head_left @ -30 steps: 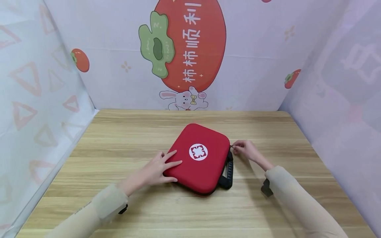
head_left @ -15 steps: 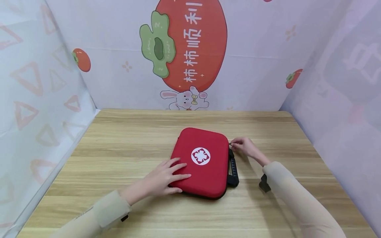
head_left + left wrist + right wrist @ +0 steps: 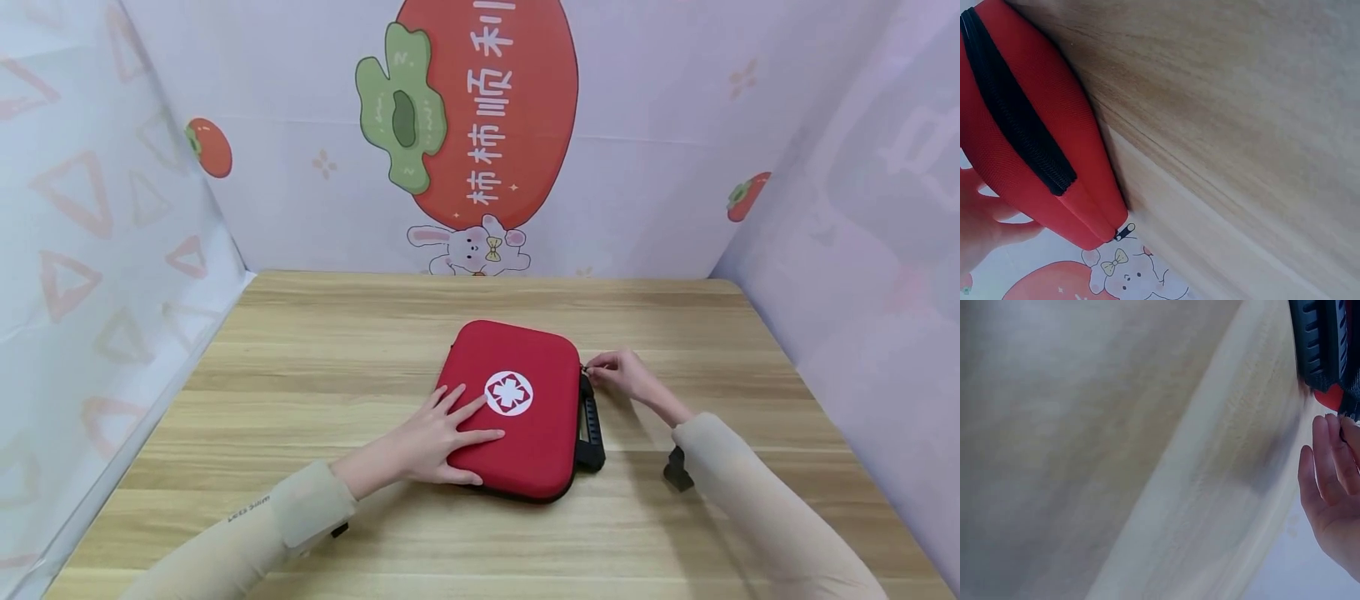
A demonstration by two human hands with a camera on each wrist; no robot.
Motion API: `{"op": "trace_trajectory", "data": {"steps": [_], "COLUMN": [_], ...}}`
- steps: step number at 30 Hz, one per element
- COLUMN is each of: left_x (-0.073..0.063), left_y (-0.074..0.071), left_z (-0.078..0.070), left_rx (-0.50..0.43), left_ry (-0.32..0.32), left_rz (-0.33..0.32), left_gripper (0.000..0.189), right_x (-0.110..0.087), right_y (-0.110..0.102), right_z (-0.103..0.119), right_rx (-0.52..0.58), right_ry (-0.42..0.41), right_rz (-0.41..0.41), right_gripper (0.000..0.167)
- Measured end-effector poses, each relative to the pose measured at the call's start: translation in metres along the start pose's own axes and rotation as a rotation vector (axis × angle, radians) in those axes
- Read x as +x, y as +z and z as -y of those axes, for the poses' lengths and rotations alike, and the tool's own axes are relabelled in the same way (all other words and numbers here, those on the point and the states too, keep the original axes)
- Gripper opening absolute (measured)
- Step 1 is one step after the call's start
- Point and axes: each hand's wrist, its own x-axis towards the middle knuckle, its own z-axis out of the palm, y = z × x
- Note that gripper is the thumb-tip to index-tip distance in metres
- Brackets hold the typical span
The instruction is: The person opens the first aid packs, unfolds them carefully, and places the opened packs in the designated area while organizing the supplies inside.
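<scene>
Red woven-textured case (image 3: 517, 454), rounded square, flat near middle of wood-grain tabletop (image 3: 337, 350). Your left grip (image 3: 441, 442) at 8 o'clock, spread on top, unclenched; right grip (image 3: 624, 375) at 2, pinching zip pull (image 3: 583, 367); ribbed black handle (image 3: 592, 423) at 3.

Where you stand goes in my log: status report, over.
Left grip: spread on first-aid case. Right grip: pinching zipper pull. Case flat, looks closed. Black handle beside pull, may crowd.
</scene>
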Motion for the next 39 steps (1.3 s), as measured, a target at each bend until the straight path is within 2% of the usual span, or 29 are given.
{"op": "trace_trajectory", "data": {"steps": [6,12,18,22,28,35,39], "left_x": [0.008,0.019,0.032,0.039,0.042,0.042,0.042], "left_y": [0.003,0.004,0.006,0.007,0.006,0.006,0.006], "left_z": [0.002,0.005,0.010,0.012,0.011,0.011,0.011], "left_rx": [-0.004,-0.010,0.004,-0.006,-0.017,-0.018,-0.017], "left_ry": [-0.034,-0.079,-0.176,-0.222,-0.242,-0.256,-0.263], "left_rz": [-0.024,-0.015,0.012,0.030,0.039,0.045,0.048], "left_gripper": [0.060,0.061,0.062,0.061,0.061,0.061,0.062], "right_x": [-0.018,-0.032,-0.049,-0.061,-0.074,-0.079,-0.079], "right_y": [0.006,0.012,0.021,0.026,0.033,0.050,0.057], "right_z": [0.001,0.005,0.015,0.021,0.030,0.040,0.043], "right_rx": [0.036,0.047,-0.016,0.013,0.014,0.032,0.050], "right_ry": [-0.048,-0.079,-0.106,-0.087,-0.050,-0.117,-0.111], "right_rz": [0.059,0.040,0.042,0.055,0.077,0.102,0.102], "right_gripper": [0.016,0.014,0.011,0.012,0.014,0.010,0.010]}}
